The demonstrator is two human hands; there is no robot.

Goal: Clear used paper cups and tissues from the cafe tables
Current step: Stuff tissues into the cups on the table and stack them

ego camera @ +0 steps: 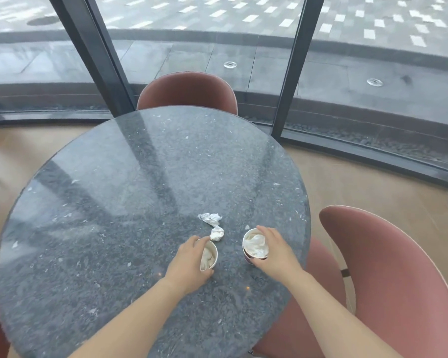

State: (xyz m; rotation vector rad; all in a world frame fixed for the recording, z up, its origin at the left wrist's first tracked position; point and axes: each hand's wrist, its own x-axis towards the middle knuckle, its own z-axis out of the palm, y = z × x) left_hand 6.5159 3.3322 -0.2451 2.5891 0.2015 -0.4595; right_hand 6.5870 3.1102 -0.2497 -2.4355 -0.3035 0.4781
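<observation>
A round dark stone table (114, 202) is carrying everything, with a pink chair (186, 91) standing at its far edge. Both forearms are reaching in from the near edge. The left hand (189, 264) is curling round the left cup (209, 257) and the right hand (274, 251) is gripping the right cup (255, 245). Both cups are standing upright near the right edge, each holding crumpled tissue. A loose twisted tissue (214, 226) is lying just beyond them, its long axis running far to near.

One view, worn at head height, facing forward and down onto the round surface (140, 189). Left hand (189, 262) and right hand (274, 251) lie near, low in frame. Beyond the fingers (263, 229) stand a chair (186, 91) and window frames (294, 68), their lines bowed by the wide lens.
</observation>
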